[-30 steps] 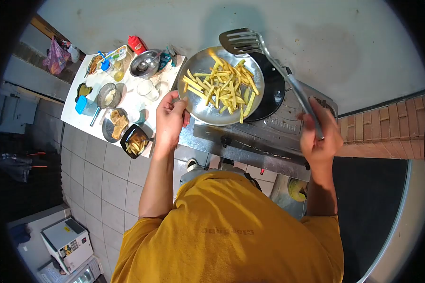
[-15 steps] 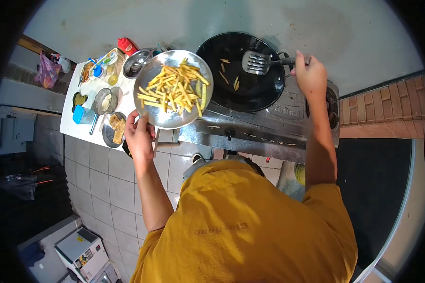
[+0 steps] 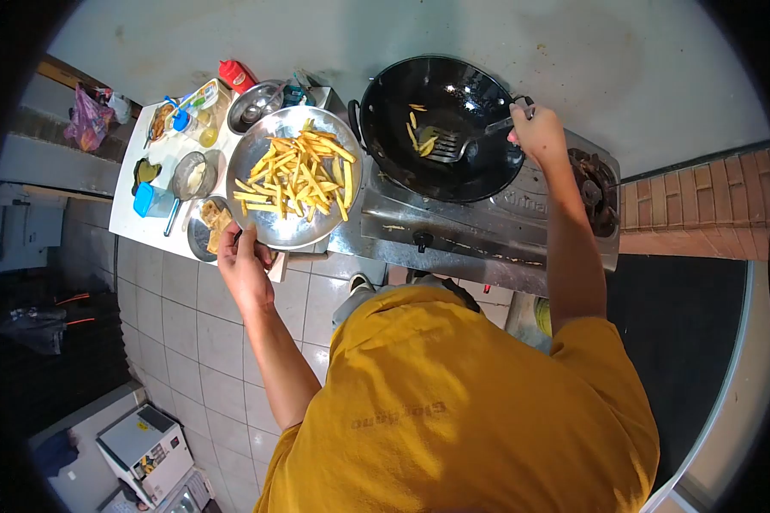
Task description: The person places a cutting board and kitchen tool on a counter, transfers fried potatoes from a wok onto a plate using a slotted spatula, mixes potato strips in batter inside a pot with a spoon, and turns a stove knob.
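Observation:
My left hand (image 3: 246, 263) grips the near-left rim of a round metal plate (image 3: 269, 229), thumb on top. French fries (image 3: 304, 175) are piled on the plate, which is held beside the wok. In my right hand (image 3: 539, 135) is the handle of a slotted spatula (image 3: 447, 149). Its head is down inside the black wok (image 3: 453, 94), touching or close beside a few loose fries (image 3: 426, 144). The wok sits on a metal gas stove (image 3: 479, 224).
Left of the stove, a white table (image 3: 128, 205) bears a red squeeze bottle (image 3: 236, 75), a metal bowl (image 3: 255, 106), a strainer (image 3: 194, 176), a blue-lidded container (image 3: 150, 200) and a plate of fried food (image 3: 202, 239). A second burner (image 3: 594, 184) lies right of the wok. Behind is a wall.
The spatula has gone from above the wok's right side down to the fries inside it. My left hand has shifted the plate slightly left and nearer to me.

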`<state>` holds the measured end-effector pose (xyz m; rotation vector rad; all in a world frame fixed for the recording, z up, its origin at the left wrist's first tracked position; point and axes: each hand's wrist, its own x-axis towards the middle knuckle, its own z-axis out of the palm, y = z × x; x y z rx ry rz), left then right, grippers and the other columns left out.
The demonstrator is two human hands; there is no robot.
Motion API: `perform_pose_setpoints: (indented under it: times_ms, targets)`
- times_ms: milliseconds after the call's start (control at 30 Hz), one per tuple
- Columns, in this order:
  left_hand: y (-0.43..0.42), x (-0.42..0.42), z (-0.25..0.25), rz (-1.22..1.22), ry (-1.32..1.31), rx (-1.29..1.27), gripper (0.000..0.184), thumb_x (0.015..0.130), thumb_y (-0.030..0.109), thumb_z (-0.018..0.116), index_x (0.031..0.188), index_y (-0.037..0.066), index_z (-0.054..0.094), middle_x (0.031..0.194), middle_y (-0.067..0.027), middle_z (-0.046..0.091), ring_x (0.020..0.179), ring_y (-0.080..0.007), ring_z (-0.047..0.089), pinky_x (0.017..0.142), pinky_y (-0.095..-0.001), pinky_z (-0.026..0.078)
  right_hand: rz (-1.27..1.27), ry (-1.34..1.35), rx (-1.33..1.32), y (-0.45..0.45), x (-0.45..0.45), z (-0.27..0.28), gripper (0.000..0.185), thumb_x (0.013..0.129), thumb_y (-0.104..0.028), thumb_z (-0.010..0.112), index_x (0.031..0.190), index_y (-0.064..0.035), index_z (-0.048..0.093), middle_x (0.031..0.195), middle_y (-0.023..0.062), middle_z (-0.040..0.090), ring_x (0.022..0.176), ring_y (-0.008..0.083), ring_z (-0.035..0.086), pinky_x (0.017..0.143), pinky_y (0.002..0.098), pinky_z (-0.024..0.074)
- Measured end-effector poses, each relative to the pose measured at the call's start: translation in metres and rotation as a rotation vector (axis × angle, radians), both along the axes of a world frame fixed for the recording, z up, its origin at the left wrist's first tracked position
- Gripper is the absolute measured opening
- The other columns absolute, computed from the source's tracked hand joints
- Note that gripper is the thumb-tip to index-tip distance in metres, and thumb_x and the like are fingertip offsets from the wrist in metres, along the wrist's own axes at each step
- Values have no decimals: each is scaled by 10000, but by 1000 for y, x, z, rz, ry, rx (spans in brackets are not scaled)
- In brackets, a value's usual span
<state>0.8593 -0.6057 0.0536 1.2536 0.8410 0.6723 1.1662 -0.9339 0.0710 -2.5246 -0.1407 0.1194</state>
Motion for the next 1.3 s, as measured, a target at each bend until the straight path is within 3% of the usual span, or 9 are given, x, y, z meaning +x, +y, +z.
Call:
perform_pose_setpoints:
  times_ms: [267, 900, 1033, 1100, 1133, 1300]
  targets:
    - [-4, -7, 9, 38, 41, -12, 162, 901, 79, 578, 1040, -5, 564, 660, 8, 525, 455, -54, 420, 402, -203, 290, -9, 158, 343, 7, 23, -25, 371, 907, -327, 556, 819, 30, 607, 593, 77, 636, 523, 136, 580, 522, 290, 466]
    - [-8, -22, 3, 70, 31, -17, 146, 893, 90, 591, 1016, 15, 570, 625, 14, 523, 433, -52, 414, 387, -201, 279, 24, 427, 583, -4, 35, -24, 370, 922, -316, 595, 990, 47, 572, 657, 44, 581, 514, 84, 485, 459, 225, 394]
    - [-10, -24, 4, 98, 33, -27, 100, 893, 87, 589, 975, 37, 561, 627, 17, 518, 431, -53, 414, 387, -202, 285, -70, 314, 602, -17, 45, -13, 363, 933, -359, 580, 931, 3, 546, 633, 0, 537, 504, 62, 448, 459, 211, 385]
    - [-8, -28, 2, 93, 33, -34, 97, 892, 88, 591, 970, 43, 554, 622, 18, 512, 430, -55, 414, 387, -203, 283, -96, 183, 592, -19, 52, -10, 385, 915, -340, 601, 988, 35, 560, 635, 38, 582, 505, 80, 485, 456, 222, 395]
    - [-8, -29, 1, 87, 34, -42, 96, 892, 90, 592, 965, 48, 546, 617, 18, 506, 429, -57, 414, 388, -204, 282, -64, 120, 523, -21, 60, -14, 392, 912, -351, 594, 956, 38, 586, 640, 56, 622, 536, 107, 547, 512, 256, 448]
    - [-7, -34, -4, 111, 44, -62, 135, 889, 103, 603, 990, 48, 534, 604, 18, 491, 428, -61, 412, 389, -206, 268, 18, -176, 255, -6, 61, -15, 384, 917, -357, 569, 933, 22, 632, 674, 78, 669, 619, 180, 640, 635, 312, 496]
